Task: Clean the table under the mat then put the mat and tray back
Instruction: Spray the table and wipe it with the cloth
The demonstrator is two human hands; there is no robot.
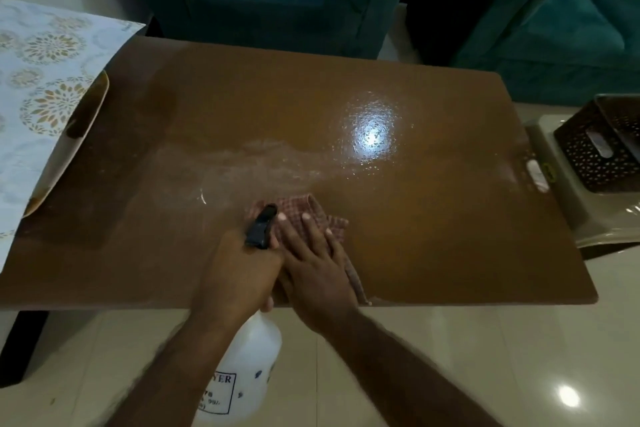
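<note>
The brown table (433,218) lies bare, with wet streaks and droplets across its middle. My left hand (239,270) grips a white spray bottle (246,367) by its black trigger head, near the table's front edge. My right hand (311,260) presses flat, fingers spread, on a red checked cloth (298,208) on the table beside the bottle. The patterned mat (41,90), white with gold flowers, is pushed aside at the left and overlaps the table's left end. A beige tray (554,184) sits past the table's right end.
A dark perforated basket (602,146) stands on the tray at the right. Teal upholstered chairs (554,28) line the far side. A curved tan edge (93,107) peeks from under the mat at the left. Glossy tiled floor (450,357) lies below the front edge.
</note>
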